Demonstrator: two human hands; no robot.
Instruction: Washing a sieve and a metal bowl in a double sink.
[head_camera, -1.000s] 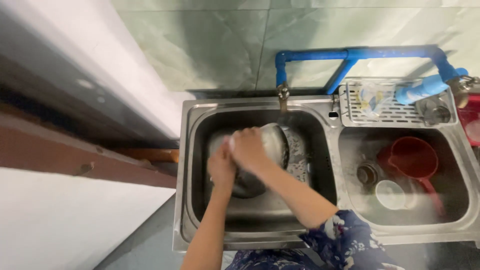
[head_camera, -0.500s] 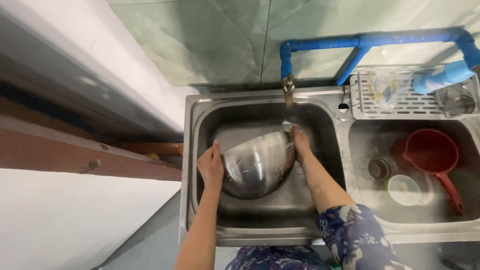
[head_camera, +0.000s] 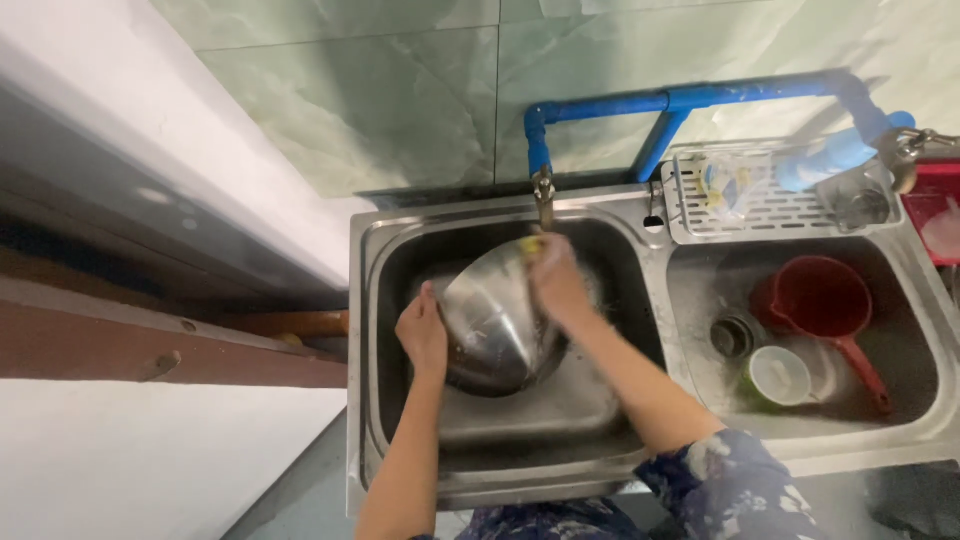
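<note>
A large steel bowl (head_camera: 492, 322) is tipped on its side in the left basin of a steel double sink (head_camera: 365, 330), its rounded outside facing me. My left hand (head_camera: 422, 335) grips its left rim. My right hand (head_camera: 557, 282) presses on the bowl's upper right edge with something yellow, seemingly a sponge (head_camera: 529, 245), at the fingertips. The brass tap (head_camera: 543, 190) hangs right above that spot; whether water runs is unclear.
The right basin holds a red scoop with a long handle (head_camera: 822, 298) and a small green cup (head_camera: 778, 377) beside the drain (head_camera: 733, 336). A white rack (head_camera: 765, 195) with a plastic bag sits behind it. Blue pipe (head_camera: 680, 100) runs along the green tiled wall.
The bowl has been turned and tipped up from lying in the basin. My right hand has moved from its top to its upper right edge under the tap; my left hand shifted to the left rim.
</note>
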